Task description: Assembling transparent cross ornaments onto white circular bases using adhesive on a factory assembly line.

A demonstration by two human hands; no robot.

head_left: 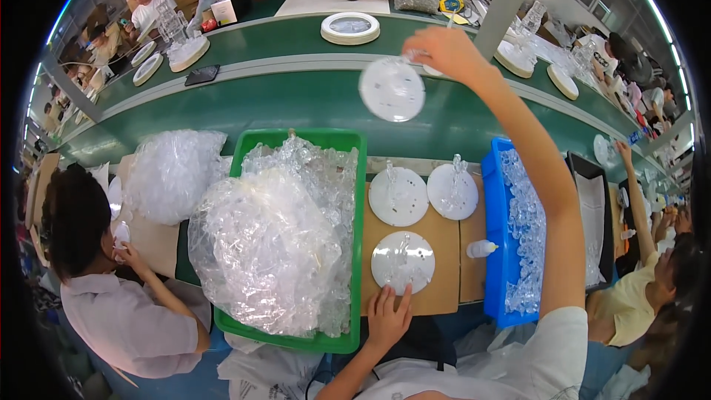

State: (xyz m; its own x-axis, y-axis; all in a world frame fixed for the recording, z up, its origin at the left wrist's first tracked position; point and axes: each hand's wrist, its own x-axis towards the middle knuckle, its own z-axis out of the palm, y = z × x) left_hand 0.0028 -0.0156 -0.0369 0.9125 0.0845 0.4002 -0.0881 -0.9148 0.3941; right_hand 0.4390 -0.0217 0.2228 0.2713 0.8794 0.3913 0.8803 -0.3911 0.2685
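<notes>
My right hand [448, 52] reaches out over the green conveyor belt, fingers pinched at the upper edge of a round white disc [392, 90]. That disc hangs tilted in the air and is slightly blurred; the exact grip point is hard to make out. My left hand [388, 317] lies with its fingers stretched out at the near edge of another white disc [403, 263], which has a clear plastic post on it. Behind it on the brown cardboard [444, 292] lie two similar discs, a left one [398, 204] and a right one [452, 192], each with a clear post.
A green crate [361, 237] at my left holds clear plastic parts and a big clear bag [259, 252]. To the right stand a small white bottle [481, 249] and a blue crate [492, 200] of clear parts. Co-workers sit on both sides. Stacked discs [349, 38] lie beyond the belt.
</notes>
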